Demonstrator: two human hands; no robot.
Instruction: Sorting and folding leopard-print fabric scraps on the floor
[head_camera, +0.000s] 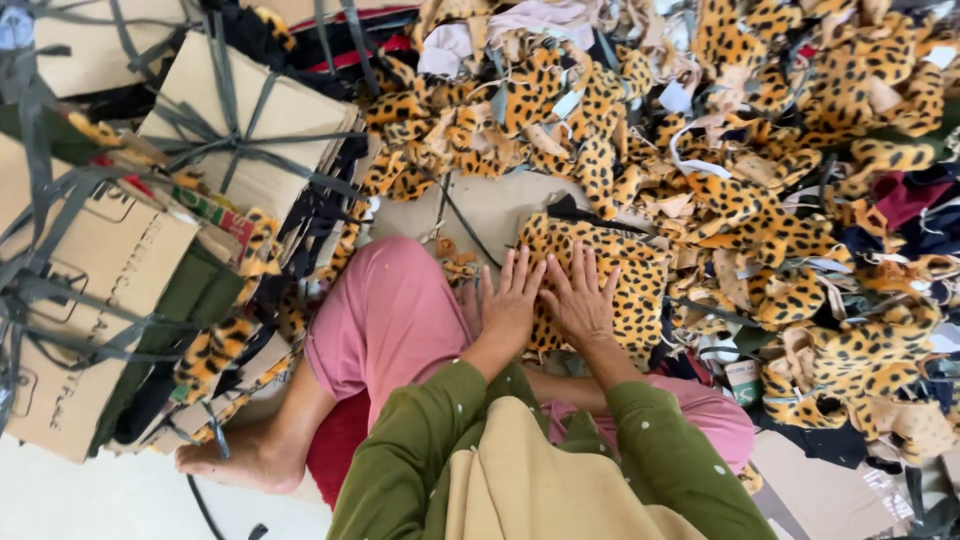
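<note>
Both hands, left hand (510, 300) and right hand (582, 300), lie open and flat on the leopard-print fabric stack (620, 275) beside the pink-trousered knee (390, 300); pressing evenly, edges aligned, seems wise.

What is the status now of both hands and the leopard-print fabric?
Left hand and right hand flat, fingers spread, pressing the leopard-print fabric stack. Nothing gripped. Loose leopard-print scraps heaped around; tied cardboard bundles at left.

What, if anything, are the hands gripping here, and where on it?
Nothing is gripped. The left hand and right hand lie flat, fingers spread, side by side on the top face of a stack of leopard-print fabric pieces.
</note>
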